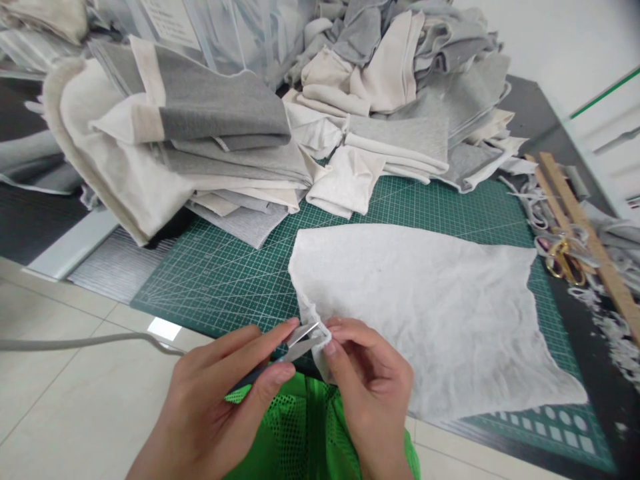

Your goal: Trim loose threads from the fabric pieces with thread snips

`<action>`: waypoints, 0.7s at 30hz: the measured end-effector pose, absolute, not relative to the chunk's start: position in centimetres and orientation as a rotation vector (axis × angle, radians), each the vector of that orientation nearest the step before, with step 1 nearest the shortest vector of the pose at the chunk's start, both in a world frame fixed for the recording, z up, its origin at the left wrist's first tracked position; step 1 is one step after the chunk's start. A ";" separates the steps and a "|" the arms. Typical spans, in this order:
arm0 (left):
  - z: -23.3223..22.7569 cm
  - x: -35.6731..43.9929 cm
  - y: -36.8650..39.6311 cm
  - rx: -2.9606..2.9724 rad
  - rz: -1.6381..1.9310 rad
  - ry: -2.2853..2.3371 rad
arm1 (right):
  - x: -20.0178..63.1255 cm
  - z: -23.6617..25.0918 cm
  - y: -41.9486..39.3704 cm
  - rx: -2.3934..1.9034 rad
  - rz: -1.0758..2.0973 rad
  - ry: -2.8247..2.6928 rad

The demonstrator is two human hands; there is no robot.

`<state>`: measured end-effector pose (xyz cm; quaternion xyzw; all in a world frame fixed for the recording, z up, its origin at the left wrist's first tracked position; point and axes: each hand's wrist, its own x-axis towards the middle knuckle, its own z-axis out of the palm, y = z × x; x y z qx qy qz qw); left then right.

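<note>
A piece of light grey fabric (420,313) lies spread over the green cutting mat (235,267), its near left corner lifted at the table's front edge. My right hand (373,383) pinches that corner between thumb and fingers. Closed around a pair of small thread snips (300,343), my left hand (225,393) holds them with the blades parted. The fabric's folded edge lies at the blade tips, close to my right fingertips. Most of the snips' dark handle is hidden within my left hand.
Stacked grey and cream fabric pieces (225,120) stand at the back left, with a larger heap (380,60) behind. Gold-handled scissors (565,260), a wooden ruler (590,233) and fabric scraps (610,333) lie along the right. A grey cable (90,343) runs at the left.
</note>
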<state>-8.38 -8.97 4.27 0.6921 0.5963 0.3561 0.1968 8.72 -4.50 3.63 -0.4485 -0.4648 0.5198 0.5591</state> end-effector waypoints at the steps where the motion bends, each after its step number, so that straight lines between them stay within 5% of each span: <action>1: 4.3 -8.3 -9.0 1.941 0.996 1.673 | 8.7 3.6 -4.5 -1.054 1.228 -1.092; 21: 4.7 -7.3 -9.2 2.344 0.957 1.905 | 8.8 3.6 -4.4 -1.064 1.234 -1.068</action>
